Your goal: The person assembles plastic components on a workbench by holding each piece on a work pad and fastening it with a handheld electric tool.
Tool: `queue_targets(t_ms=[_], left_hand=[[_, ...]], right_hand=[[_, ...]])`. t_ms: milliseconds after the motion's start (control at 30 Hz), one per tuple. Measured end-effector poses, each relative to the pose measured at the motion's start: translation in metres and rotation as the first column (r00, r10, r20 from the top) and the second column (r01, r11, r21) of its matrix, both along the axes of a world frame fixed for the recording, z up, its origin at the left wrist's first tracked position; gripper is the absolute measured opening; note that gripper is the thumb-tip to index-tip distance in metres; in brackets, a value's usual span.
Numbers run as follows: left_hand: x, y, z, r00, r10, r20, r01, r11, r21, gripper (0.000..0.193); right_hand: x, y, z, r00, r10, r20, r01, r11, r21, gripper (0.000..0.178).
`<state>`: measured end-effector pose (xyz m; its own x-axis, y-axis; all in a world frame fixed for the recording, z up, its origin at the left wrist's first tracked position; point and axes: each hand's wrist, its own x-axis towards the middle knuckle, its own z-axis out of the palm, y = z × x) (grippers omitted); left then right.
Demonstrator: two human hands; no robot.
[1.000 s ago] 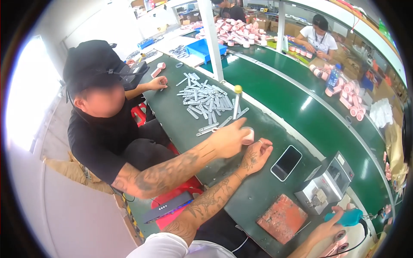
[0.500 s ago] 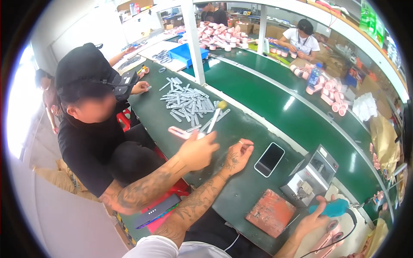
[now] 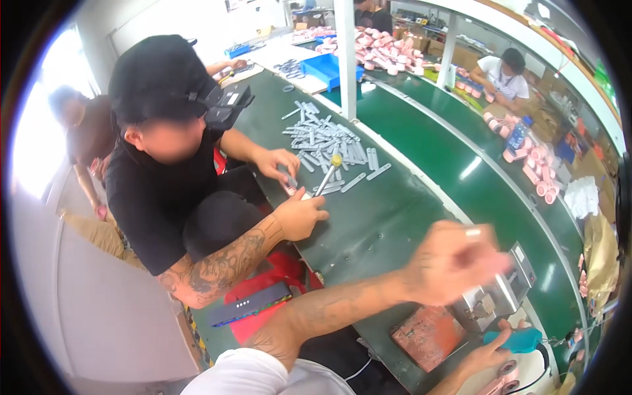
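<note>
My left hand [image 3: 454, 263], smeared by motion, is raised over the bench in front of a grey metal box-shaped device [image 3: 503, 289]. Its fingers look curled, but the blur hides whether anything is in them. Lower right, my right hand [image 3: 490, 355] grips a teal corded tool [image 3: 517, 340] that looks like an electric screwdriver; a black cable leaves its far end. Pink parts with round ends [image 3: 505, 376] lie just below that hand. Between my arms, a worn reddish block [image 3: 428, 337] rests on the green bench [image 3: 375, 243].
At left, a co-worker in black holds a small hammer [image 3: 332, 168] and a pink part [image 3: 289, 189]. Grey flat strips [image 3: 326, 141] are heaped before them. A white post [image 3: 345, 66] stands by the green conveyor [image 3: 428, 138]. Pink parts [image 3: 536, 161] and a bottle [image 3: 519, 133] lie beyond.
My left hand has risen and swung right, now covering where the phone lay. The view has shifted. The co-worker's two hands have come together at the pink part.
</note>
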<state>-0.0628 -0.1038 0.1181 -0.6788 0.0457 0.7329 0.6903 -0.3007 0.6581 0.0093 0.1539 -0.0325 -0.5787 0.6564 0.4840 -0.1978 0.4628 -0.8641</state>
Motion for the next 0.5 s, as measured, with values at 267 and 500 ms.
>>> queue_targets(t_ms=[267,500], left_hand=[[0.095,-0.052,-0.168,0.792,0.272,0.546,0.12,0.809,-0.576,0.034],[0.065,-0.031,-0.173,0.888,0.295,0.353,-0.006,0.775,-0.632,0.031]], right_hand=[[0.003,0.009,0.002,1.0,-0.001,0.025,0.002,1.0,-0.022,0.05],[0.005,-0.006,0.007,0.998,0.066,0.001,-0.066,0.997,-0.042,0.054]])
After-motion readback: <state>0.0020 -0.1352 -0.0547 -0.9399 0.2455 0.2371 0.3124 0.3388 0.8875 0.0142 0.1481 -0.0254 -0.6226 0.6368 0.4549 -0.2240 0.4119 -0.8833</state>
